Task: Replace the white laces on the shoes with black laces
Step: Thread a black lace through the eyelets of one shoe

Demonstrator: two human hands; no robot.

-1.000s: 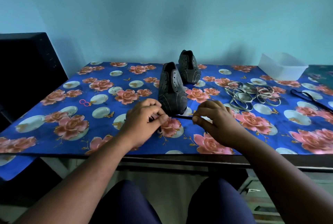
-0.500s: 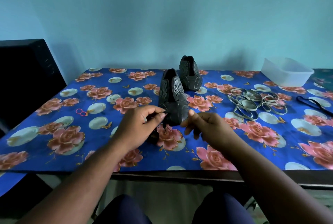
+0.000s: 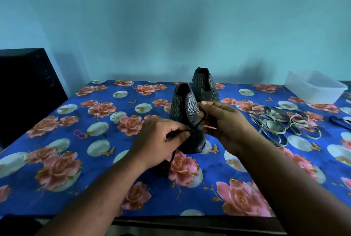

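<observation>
Two dark striped shoes stand unlaced on the floral table. The near shoe (image 3: 185, 110) points its toe at me; the far shoe (image 3: 204, 83) is behind it to the right. My left hand (image 3: 159, 142) pinches a black lace (image 3: 197, 124) over the near shoe's toe, and the lace's tail hangs down below that hand. My right hand (image 3: 222, 119) grips the same lace by the shoe's right side, thumb up near the eyelets. The removed white laces (image 3: 281, 123) lie in loose coils to the right.
A clear plastic tub (image 3: 315, 87) sits at the back right. Another black lace (image 3: 340, 120) lies at the right edge. Small pink rubber bands (image 3: 79, 134) lie on the blue floral tablecloth (image 3: 57, 159) to the left. A black box (image 3: 28, 87) stands at the table's left end.
Both hands have risen from the cloth in front of the shoe to its toe and vamp. The right hand has come in close to the eyelets with the lace.
</observation>
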